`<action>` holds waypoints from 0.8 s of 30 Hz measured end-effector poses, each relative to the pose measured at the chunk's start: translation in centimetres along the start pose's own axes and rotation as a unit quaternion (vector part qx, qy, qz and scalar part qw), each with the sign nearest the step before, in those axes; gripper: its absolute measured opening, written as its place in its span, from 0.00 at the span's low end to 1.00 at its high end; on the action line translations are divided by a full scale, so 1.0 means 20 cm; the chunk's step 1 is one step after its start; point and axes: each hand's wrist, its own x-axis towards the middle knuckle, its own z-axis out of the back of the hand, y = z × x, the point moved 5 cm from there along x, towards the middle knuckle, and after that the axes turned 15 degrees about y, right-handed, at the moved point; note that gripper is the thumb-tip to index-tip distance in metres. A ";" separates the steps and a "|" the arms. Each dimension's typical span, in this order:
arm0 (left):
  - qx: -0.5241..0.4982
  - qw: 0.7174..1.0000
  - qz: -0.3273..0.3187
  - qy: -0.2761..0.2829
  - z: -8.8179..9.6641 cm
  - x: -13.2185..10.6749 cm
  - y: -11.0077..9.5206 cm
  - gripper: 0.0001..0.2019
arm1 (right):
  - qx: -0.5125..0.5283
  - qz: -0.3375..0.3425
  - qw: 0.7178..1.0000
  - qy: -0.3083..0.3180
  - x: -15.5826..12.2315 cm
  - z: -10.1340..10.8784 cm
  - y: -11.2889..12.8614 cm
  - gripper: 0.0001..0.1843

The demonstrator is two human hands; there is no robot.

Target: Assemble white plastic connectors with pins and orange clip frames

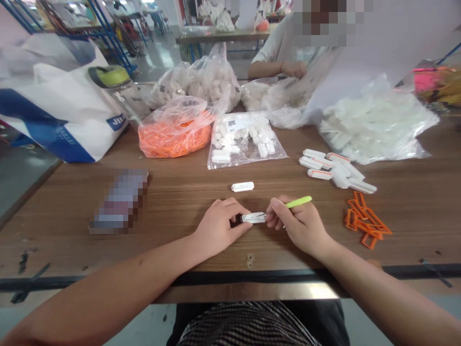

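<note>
My left hand (224, 223) pinches the left end of a small white plastic piece (255, 218) with dark markings on its face. My right hand (297, 223) holds a thin tool with a yellow-green handle (299, 202), its tip touching or just over the right part of that piece. A similar white piece (242, 186) lies flat just beyond my hands. To the right is a loose heap of white pieces (340, 170), some with an orange strip. Nearer me lie several orange rectangular frames (366, 218).
Along the back stand a bag of orange parts (176, 132), a flat clear bag of white parts (245, 137) and a large bag of white parts (374, 120). A phone-like blurred item (120, 202), bottle (122, 91) and carrier bag (61, 110) are left. A person (273, 55) sits opposite.
</note>
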 end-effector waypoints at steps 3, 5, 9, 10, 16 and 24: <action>0.000 1.000 0.001 0.000 0.00 0.00 0.00 0.04 | 0.014 -0.003 1.000 -0.012 0.00 0.01 -0.01 0.22; -0.002 1.000 0.004 0.000 0.00 0.00 0.00 0.04 | 0.022 -0.001 1.000 -0.019 0.00 0.01 -0.02 0.22; -0.003 1.000 0.008 0.002 0.00 0.00 0.00 0.04 | 0.010 -0.007 1.000 -0.012 0.00 0.01 -0.03 0.23; -0.004 1.000 0.008 0.003 0.00 0.00 0.00 0.04 | 0.004 -0.009 1.000 -0.011 0.00 0.01 -0.03 0.23; -0.012 1.000 0.008 0.000 0.00 0.00 0.00 0.04 | -0.058 0.010 0.998 -0.004 -0.01 0.00 0.00 0.21; -0.005 1.000 0.011 0.004 0.00 0.00 0.00 0.04 | -0.056 0.038 0.997 -0.021 -0.02 0.01 0.01 0.20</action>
